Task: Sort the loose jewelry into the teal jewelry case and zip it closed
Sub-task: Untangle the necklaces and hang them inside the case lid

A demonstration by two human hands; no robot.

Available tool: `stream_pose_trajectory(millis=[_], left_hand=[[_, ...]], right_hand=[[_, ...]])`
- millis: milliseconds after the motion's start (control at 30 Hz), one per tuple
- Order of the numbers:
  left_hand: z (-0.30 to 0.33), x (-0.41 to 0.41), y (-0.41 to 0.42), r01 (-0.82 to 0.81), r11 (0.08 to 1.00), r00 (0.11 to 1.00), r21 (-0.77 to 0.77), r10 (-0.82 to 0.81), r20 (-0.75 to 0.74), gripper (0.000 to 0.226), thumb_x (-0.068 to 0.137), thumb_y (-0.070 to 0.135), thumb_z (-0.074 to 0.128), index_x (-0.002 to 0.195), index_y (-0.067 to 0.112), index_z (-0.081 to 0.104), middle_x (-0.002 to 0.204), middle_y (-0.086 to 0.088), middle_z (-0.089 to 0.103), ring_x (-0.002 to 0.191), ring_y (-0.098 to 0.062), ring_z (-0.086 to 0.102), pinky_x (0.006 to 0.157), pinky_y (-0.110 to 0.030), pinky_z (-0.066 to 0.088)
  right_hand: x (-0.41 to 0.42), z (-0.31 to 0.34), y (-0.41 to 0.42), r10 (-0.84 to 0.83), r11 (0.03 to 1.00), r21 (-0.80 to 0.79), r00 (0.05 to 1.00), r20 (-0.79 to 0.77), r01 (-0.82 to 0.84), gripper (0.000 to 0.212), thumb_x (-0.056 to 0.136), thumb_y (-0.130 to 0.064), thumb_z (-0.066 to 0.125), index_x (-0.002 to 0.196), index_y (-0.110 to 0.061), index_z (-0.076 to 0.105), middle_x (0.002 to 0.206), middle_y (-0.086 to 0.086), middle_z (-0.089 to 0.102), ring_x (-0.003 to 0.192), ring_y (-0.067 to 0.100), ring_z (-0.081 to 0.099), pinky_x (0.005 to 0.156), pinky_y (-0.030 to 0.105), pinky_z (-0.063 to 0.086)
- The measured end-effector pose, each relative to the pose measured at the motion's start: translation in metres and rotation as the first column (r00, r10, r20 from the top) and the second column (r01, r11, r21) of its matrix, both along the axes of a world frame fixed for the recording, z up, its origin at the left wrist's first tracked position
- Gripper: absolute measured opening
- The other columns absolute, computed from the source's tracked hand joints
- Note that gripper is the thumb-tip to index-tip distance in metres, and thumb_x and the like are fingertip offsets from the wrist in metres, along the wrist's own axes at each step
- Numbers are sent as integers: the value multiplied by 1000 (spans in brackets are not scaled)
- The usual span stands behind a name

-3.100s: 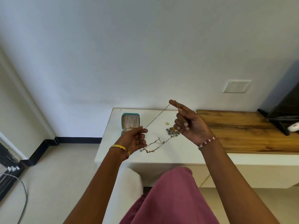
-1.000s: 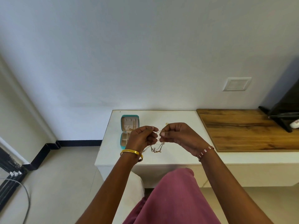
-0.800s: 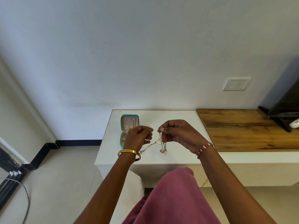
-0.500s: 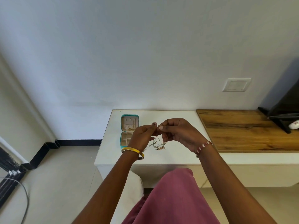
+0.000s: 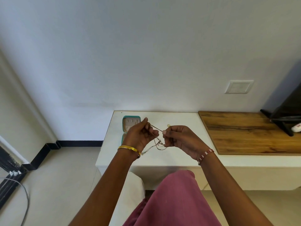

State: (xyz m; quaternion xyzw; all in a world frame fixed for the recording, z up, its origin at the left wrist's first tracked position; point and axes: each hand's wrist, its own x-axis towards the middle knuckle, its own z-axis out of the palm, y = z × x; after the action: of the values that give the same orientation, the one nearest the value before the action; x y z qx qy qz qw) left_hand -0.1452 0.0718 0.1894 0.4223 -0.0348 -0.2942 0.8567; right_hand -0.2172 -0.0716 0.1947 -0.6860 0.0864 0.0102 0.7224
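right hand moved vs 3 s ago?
Yes. The right hand has dropped and come in toward the left hand, now level with the teal case; both pinch the necklace.

I am looking at a white table standing against a pale wall. A wooden board is lying on the table's right part. At the board's far right a black stand is resting, with a small white object beside it. A white wall plate is sitting on the wall above the table. Left of the table, a grey cable is trailing over the tiled floor.
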Motion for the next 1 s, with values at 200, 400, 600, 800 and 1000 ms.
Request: stream_pose_trajectory(millis=[200, 400, 600, 800, 1000], left_hand=[[0, -5, 0, 24, 998, 997, -58, -29, -78, 30, 93, 21, 41, 66, 10, 51, 41, 3, 44, 35, -10, 42, 45, -18, 47], [-8, -7, -1, 85, 996, 996, -6, -85, -28, 28, 93, 13, 39, 73, 8, 56, 42, 4, 42, 28, -3, 28, 35, -11, 27], [-9, -2, 4, 86, 974, 981, 210, -120, 152, 28, 93, 11, 42, 73, 10, 61, 45, 4, 45, 29, -3, 26, 36, -12, 26], [-7, -3, 5, 50, 980, 982, 193, -84, 169, 27, 93, 12, 43, 72, 9, 60, 45, 4, 46, 30, -4, 29, 38, -13, 30], [-12, 0, 6, 33, 970, 979, 241, -80, 188, 26, 93, 11, 42, 73, 11, 59, 44, 4, 47, 31, -5, 32, 40, -14, 33]], right_hand=[[-3, -7, 0, -21, 996, 91, 999, 31, 18, 21, 87, -7, 56, 67, -10, 64, 61, 2, 58, 55, 13, 53, 67, 29, 49], [-1, -3, 5, 27, 998, 57, 996, 86, -32, 14, 89, -5, 52, 88, -2, 65, 41, -7, 38, 44, 10, 37, 69, 27, 51], [7, 2, -1, -31, 968, 251, 983, 182, -16, 17, 86, 0, 51, 72, -3, 61, 58, 6, 60, 57, 20, 59, 85, 41, 51], [9, 3, 3, -82, 976, 214, 982, 171, 44, 25, 89, 1, 46, 70, -2, 62, 46, 1, 50, 41, 13, 43, 72, 37, 54], [11, 0, 9, -58, 997, 56, 992, 109, 52, 16, 90, -3, 51, 86, -3, 66, 40, -2, 40, 37, 10, 34, 55, 26, 49]])
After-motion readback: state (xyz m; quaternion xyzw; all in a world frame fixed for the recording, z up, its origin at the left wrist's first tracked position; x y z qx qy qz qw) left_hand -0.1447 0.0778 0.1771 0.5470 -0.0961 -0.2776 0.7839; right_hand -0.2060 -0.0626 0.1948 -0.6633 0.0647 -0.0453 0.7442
